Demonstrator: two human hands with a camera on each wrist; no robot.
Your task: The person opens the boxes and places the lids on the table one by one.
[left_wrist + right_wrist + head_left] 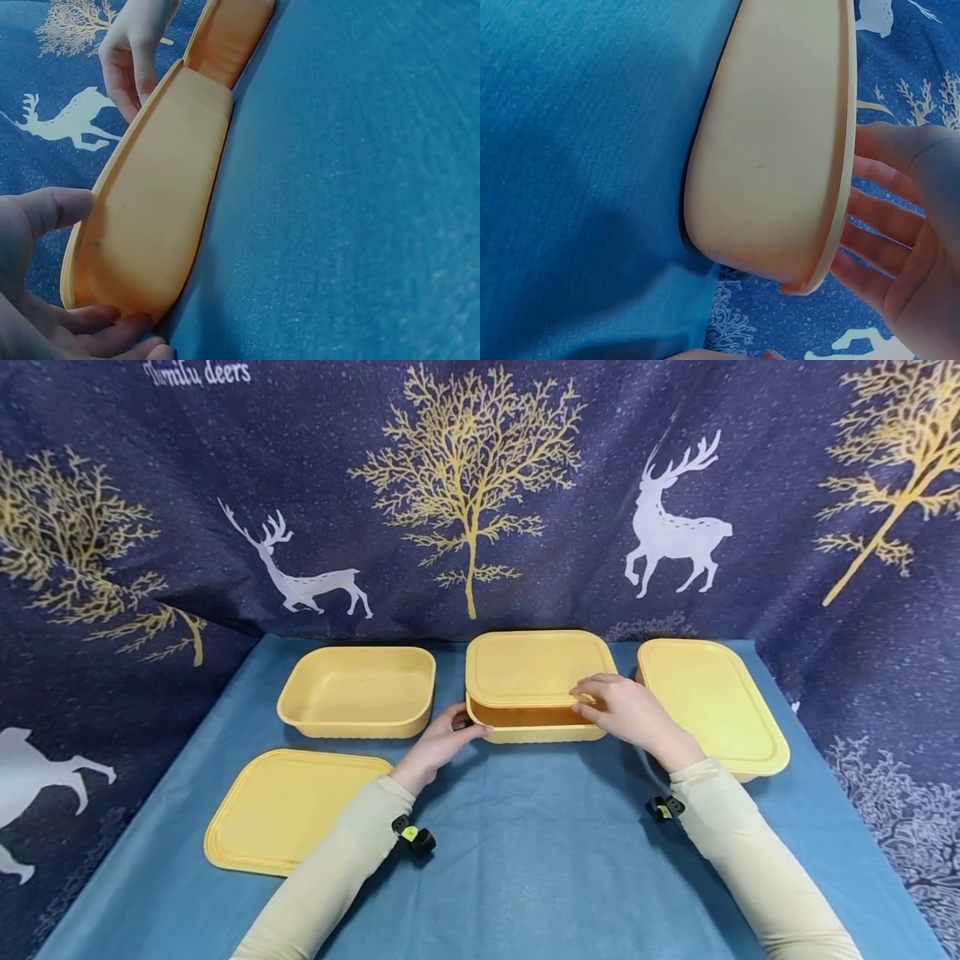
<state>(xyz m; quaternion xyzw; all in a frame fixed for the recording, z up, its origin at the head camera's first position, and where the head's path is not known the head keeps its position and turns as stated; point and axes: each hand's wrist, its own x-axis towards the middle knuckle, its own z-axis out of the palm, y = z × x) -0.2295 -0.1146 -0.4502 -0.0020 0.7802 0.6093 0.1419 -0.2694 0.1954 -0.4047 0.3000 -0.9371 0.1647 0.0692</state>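
A yellow rectangular box (543, 735) stands at the back middle of the table. Its yellow lid (536, 664) lies over it, shifted back, with a gap along the front showing the box's inside. My left hand (442, 743) holds the box's left front corner; in the left wrist view the thumb is at the rim and the fingers are round the end of the box wall (150, 202). At the lid's front right edge, my right hand (622, 706) pinches the lid. The right wrist view shows the right hand (911, 232) beside the box rim, fingers partly hidden.
Left of the middle stands an uncovered yellow box (360, 731). A loose yellow lid (292, 810) lies flat in front of it, partly under my left forearm. At the right is another box covered by a lid (712, 702). A deer-and-tree patterned cloth (300, 427) hangs behind the blue tablecloth (525, 860).
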